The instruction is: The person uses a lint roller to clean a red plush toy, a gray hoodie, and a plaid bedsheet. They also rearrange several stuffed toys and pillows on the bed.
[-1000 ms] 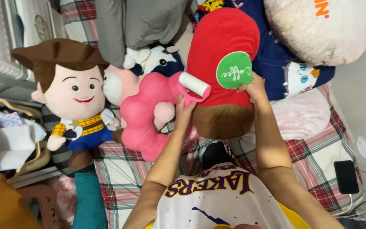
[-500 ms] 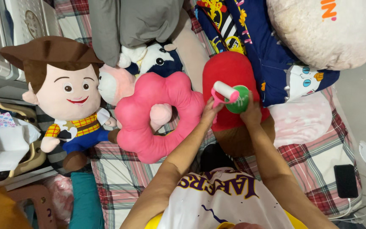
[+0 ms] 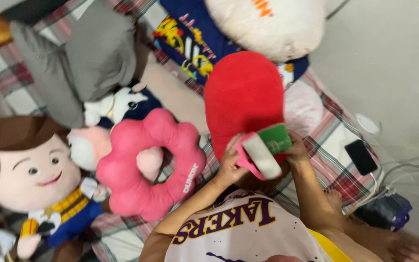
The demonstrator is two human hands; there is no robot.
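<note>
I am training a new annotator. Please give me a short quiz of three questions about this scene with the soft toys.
1. True or false: the left hand holds a lint roller with a pink handle.
2. What does the right hand touch: (a) the red plush cushion, (b) the black phone, (c) the grey cloth?
3. What colour is the ring-shaped plush beside the cowboy doll?

Key: 1 true; 2 (a); 3 pink.

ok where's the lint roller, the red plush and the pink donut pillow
lint roller (image 3: 260, 155), head view, on its white roll
red plush (image 3: 242, 94), head view, middle of its red top
pink donut pillow (image 3: 129, 182), head view, lower left lobe
</note>
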